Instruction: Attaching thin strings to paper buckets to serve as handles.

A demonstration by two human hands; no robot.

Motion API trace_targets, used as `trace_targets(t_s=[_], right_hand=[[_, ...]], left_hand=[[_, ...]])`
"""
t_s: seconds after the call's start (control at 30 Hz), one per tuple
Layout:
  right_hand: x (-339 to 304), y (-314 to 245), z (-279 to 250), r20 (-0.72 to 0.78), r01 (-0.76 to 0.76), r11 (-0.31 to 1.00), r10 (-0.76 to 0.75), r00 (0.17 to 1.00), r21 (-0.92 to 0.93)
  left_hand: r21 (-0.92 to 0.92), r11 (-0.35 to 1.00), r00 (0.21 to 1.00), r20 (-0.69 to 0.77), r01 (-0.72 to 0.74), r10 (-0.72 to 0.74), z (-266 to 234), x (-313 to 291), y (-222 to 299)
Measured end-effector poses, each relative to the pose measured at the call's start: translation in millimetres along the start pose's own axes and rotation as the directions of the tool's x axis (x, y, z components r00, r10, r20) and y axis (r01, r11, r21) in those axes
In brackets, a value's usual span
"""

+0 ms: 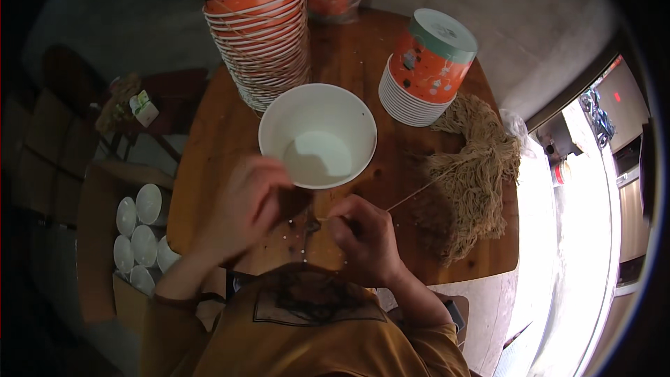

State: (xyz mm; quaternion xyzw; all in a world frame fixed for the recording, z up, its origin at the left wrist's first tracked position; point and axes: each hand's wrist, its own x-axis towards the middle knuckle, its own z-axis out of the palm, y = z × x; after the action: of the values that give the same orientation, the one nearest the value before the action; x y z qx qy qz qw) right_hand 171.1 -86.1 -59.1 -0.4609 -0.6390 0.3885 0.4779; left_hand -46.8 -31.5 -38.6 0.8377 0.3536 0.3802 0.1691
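Right at the near edge of the round wooden table (349,56), the person's left hand (244,206) curls around the rim of a white paper bowl (317,136), fingers closed on its near wall and tipping the bowl so that its empty inside faces up toward the head. The right hand (363,237) sits just beside it, low and near the body, with thumb and fingers pinched shut on a thin pale string (412,195). That string runs taut up and to the right from the pinch into a loose bundle of tan cords (474,174) lying on the table's right side. Behind the bowl leans a tall stack of orange bowls (262,35), nested and tilted, touching or nearly touching the white bowl's far rim. To the right stands a shorter stack of orange bowls (426,70), turned on its side with a green-rimmed base showing. Off the table to the left, a cardboard box (105,237) holds several white cups (143,230) standing upright.
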Motion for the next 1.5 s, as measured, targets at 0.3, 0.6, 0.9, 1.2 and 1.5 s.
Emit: trace_targets(t_s=[0.3,0.6,0.9,1.2,1.5], right_hand=[[4.6,-0.9,4.1,-0.122,-0.030,0.999,0.031,0.992,0.012],[42.5,7.4,11.1,-0.285,0.319,0.838,-0.469,0.836,-0.443],[50.3,-3.8,13.2,-0.275,0.200,0.870,-0.348,0.896,-0.450],[51.7,-7.2,12.0,-0.263,0.137,0.902,-0.261,0.929,-0.410],[51.7,-6.4,12.0,-0.264,0.135,0.904,-0.257,0.930,-0.405]], left_hand=[[0.186,0.969,0.964,0.243,-0.160,0.112,-24.9,40.1,-42.6],[-0.251,0.951,0.933,0.349,0.179,-0.084,-13.7,60.6,-4.5],[-0.315,0.917,0.933,0.333,0.247,-0.137,-6.2,56.6,0.7],[-0.329,0.919,0.944,0.308,0.219,-0.115,-0.3,54.6,2.5],[-0.263,0.945,0.937,0.334,0.196,-0.101,-3.5,58.8,7.4]])
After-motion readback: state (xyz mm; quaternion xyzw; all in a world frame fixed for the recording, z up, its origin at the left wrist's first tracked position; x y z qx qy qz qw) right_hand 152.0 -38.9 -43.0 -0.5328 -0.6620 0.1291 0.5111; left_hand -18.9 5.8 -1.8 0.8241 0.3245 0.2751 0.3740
